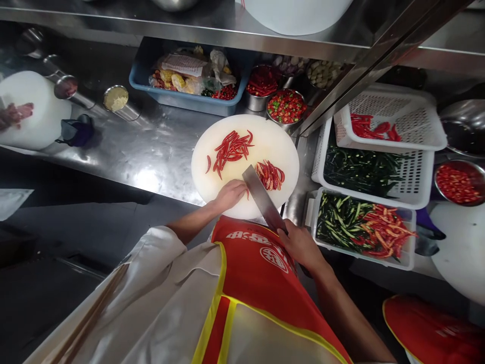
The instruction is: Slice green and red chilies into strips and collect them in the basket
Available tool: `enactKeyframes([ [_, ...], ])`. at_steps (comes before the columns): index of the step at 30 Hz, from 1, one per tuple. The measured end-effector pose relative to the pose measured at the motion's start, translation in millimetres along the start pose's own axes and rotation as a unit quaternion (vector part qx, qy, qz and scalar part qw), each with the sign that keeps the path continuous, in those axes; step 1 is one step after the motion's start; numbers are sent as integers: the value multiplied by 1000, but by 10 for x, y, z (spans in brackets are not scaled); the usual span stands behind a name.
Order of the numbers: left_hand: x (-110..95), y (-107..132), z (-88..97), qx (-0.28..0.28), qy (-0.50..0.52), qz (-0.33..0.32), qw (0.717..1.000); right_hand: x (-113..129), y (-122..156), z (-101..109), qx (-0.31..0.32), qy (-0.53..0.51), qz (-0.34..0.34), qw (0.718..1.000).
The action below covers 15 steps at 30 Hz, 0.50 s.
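Observation:
My right hand (299, 242) is closed around the handle of a cleaver (263, 198), whose broad blade reaches over the round white cutting board (204, 187). Just left of the blade, my left hand (232, 194) has its fingers curled onto a red chili (247, 194); only the tip of that chili shows. A loose pile of whole red chilies (232, 150) lies on the far left part of the board, with one chili apart from it. On the blade's right side sits a pile of cut red chilies (270, 175).
Beyond the board stand a blue bin (189, 98) and metal cups of chopped chilies (286, 107). At right are stacked white baskets (413, 174) and a clear tub (409, 253) of green and red chilies. A steel shelf post (333, 103) slants nearby. Another red apron (428, 328) shows lower right.

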<state>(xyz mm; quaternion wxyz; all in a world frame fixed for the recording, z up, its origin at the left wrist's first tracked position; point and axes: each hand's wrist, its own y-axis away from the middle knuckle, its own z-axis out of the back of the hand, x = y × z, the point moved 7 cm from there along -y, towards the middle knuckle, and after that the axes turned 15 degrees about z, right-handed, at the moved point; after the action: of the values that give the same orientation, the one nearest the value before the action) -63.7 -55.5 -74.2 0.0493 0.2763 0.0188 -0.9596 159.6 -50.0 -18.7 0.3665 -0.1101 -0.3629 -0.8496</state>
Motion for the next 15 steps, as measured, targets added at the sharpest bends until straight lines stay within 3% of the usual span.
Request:
enactKeyframes([
  [9,-71,-54,-1,32,-8,-43,999,-2,133,161,35,21,30,999],
  [15,-56,-49,-38,21,-12,-45,999,61,-183,58,39,50,15,998],
])
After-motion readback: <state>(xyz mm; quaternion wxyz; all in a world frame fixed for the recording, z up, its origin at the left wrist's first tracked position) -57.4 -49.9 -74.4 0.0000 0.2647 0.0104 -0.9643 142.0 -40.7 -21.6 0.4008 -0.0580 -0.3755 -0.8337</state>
